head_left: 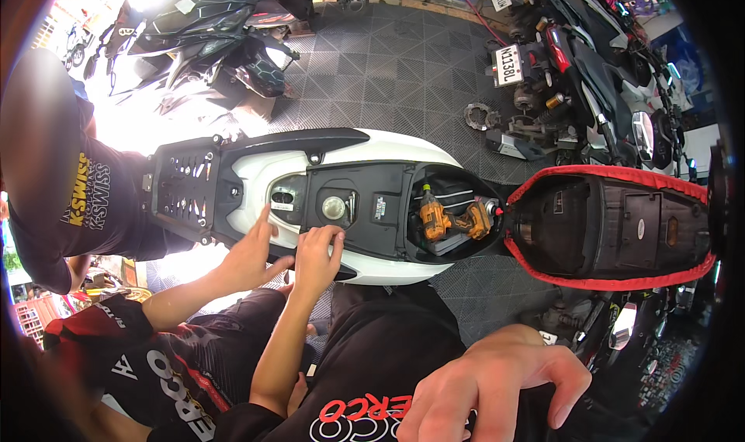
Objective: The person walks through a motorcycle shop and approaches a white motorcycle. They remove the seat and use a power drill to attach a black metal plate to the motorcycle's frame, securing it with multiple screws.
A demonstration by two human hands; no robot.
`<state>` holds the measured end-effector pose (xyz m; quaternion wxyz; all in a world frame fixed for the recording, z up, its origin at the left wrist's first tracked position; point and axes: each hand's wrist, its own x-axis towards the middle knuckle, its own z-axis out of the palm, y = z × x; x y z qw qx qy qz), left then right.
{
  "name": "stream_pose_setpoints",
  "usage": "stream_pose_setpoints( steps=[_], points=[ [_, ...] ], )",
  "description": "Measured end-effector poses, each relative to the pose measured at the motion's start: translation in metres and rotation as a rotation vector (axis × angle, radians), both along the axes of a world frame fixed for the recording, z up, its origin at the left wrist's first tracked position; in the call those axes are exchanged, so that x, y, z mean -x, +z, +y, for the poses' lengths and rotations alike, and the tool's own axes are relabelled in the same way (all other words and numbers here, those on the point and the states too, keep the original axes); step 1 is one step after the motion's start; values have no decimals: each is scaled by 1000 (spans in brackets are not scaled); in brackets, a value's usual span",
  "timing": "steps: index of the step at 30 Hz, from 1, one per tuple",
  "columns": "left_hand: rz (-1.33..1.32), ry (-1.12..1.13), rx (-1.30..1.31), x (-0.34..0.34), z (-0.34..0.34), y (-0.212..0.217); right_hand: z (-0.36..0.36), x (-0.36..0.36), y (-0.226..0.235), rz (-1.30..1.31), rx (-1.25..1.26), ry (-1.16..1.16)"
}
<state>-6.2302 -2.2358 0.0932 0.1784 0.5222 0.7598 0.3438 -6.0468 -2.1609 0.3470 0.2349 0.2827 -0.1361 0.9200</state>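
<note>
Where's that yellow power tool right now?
In the head view, the yellow power tool lies right of centre, inside the open black storage compartment, just left of the red-edged seat.

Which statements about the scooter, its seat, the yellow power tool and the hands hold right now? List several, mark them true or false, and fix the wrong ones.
1. The scooter has its red-edged seat open, underside showing. True.
2. The yellow power tool lies on the floor. False: it lies in the storage compartment.
3. The round silver cap sits between the oval recess and the storage compartment. True.
4. The large foreground hand grips the power tool. False: it is well apart from it.
5. The scooter's body panels are all red. False: they are white and black.
</note>
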Motion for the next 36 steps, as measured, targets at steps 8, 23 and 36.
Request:
stream_pose_setpoints(
  steps=[8,23,36],
  points=[
    [-52,-19,36,-10,12,5,-1,4,3,6,55,36],
    [410,457,183,83,24,-45,50,-15,-44,-552,-451,-54],
    [16,954,-188,130,-63,39,27,80,-202,-1257,-1529,-178]
  ],
)
